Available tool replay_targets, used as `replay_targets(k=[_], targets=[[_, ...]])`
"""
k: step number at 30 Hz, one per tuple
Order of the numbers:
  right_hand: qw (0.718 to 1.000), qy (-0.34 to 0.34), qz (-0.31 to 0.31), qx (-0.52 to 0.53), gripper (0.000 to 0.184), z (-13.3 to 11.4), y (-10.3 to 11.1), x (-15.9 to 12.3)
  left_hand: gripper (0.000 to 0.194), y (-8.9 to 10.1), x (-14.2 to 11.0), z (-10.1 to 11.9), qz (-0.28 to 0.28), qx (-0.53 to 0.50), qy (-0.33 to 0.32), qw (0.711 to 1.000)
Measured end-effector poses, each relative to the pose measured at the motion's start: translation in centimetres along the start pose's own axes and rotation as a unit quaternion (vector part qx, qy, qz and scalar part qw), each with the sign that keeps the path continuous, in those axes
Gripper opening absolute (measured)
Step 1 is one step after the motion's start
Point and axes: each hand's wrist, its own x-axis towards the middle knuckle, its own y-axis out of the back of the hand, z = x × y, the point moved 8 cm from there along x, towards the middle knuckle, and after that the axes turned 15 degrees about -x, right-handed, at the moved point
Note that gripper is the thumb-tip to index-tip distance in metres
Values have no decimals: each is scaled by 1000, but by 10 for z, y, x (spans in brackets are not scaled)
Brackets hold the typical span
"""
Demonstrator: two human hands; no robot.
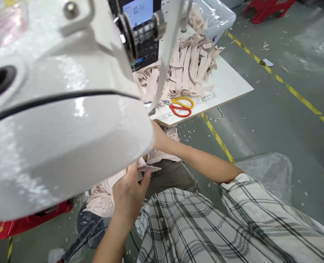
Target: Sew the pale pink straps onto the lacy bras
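Observation:
A large white sewing machine head (69,146) fills the left of the view and hides the needle area. Below its edge, my left hand (129,186) is closed on a pale pink fabric piece (149,167), with the thumb along the cloth. My right hand (157,136) reaches in behind the machine head; its fingers are hidden. Under the right wrist hangs pale pink lace fabric (174,134). More lace fabric (100,201) is bunched to the left of my left hand.
On the white tabletop (230,80) lie scissors (181,106) with red and yellow handles and a heap of pale pink strips (192,65). Behind are a control panel (140,33) and a clear plastic bin (219,16). A red stool (268,9) stands on the floor.

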Motion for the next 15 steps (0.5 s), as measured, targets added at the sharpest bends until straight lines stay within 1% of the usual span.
replay_targets(k=[3,7,10,12,15], targets=[[999,4,21,25,24,4,4,-1,66,-1,1,5,7,19,0,1000],[998,-13,25,57,36,8,4,-6,64,0,1,4,1,32,-1,999],[996,-20,38,82,39,8,4,-10,61,1,0,0,-3,42,7,999],[990,-41,54,123,42,11,4,-14,61,0,0,1,1,46,-3,999],[974,-86,83,193,42,21,4,-24,60,0,0,6,7,46,-25,999]])
